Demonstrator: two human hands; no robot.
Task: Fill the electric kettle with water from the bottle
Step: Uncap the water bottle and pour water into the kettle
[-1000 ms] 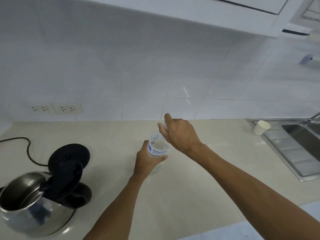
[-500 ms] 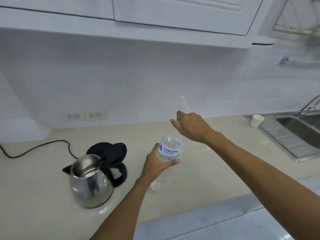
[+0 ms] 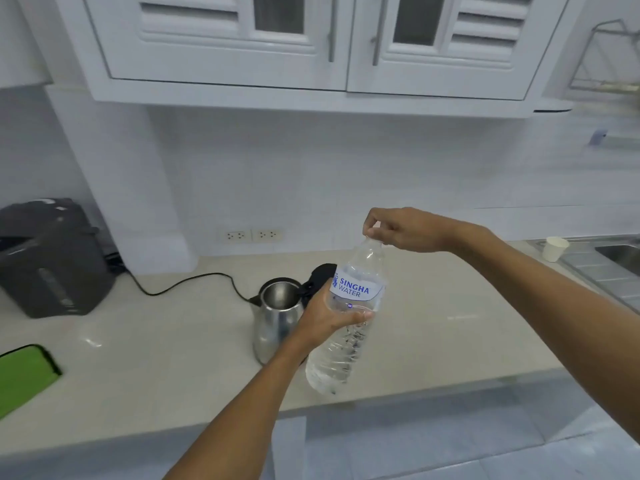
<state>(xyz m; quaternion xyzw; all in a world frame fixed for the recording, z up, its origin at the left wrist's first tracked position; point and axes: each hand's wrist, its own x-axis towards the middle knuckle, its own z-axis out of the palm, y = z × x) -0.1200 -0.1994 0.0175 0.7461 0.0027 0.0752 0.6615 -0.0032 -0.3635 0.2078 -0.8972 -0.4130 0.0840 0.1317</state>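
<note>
The left hand (image 3: 322, 318) wraps its fingers around the Singha water bottle (image 3: 349, 317), tilted above the tabletop (image 3: 173, 358) beside the open electric kettle (image 3: 277, 313). The right hand's (image 3: 405, 228) fingers pinch its top, seemingly the cap.

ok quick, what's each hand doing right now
left hand: closed around the water bottle, holding it up
right hand: fingertips pinched at the bottle's top; cap hidden

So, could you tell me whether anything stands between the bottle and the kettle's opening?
Nothing on the counter does: the kettle stands lid-up just left of the bottle. The bottle's own top is the obstacle, since the right hand pinches it, so the cap seems not yet off. The left hand holds the bottle's middle.
</note>
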